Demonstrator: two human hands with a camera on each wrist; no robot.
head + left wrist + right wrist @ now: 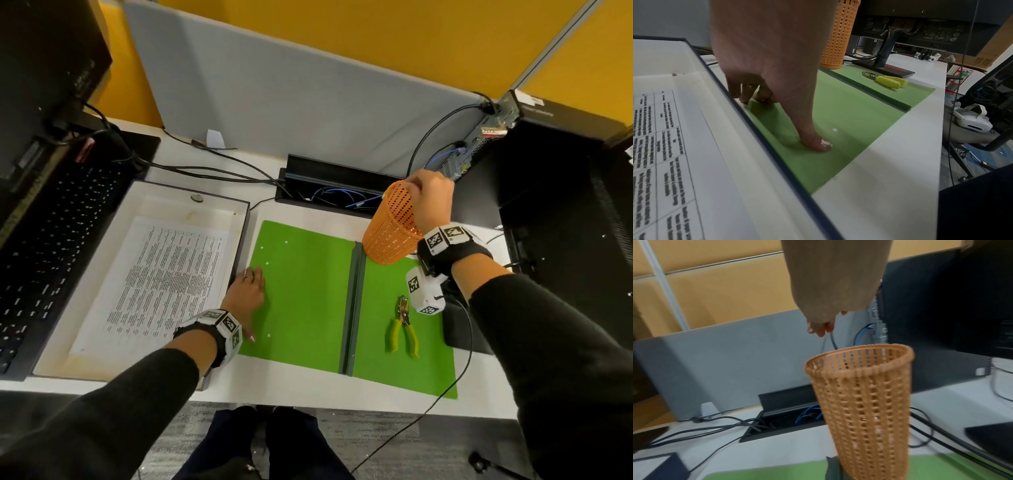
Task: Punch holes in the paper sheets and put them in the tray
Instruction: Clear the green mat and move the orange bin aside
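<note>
I see my left hand (247, 291) lying on the left leaf of an open green folder (305, 294), fingers spread and fairly straight, thumb (818, 142) pressed flat on the green surface, the other fingertips touching down right at the folder's left edge beside the tray. The tray (239, 212) sits toward the left side of the tabletop (411, 404), its right wall against the folder's left edge, and the printed paper sheets (161, 284) lie flat inside it. A few small white paper dots are scattered on the folder's left leaf.

My right hand (432, 202) is raised over the far right corner of the folder, above the rim of an orange mesh cup (392, 228). In the right wrist view the fingers hang above the cup's open mouth without touching it; whether they are loosely curled or pinching something small I cannot tell. The cup stands on the folder's far edge, just right of the dark spine.

The hole punch (404, 325), with yellow-green handles, lies on the folder's right leaf, apart from both hands. A keyboard (51, 246) lies left of the tray.
</note>
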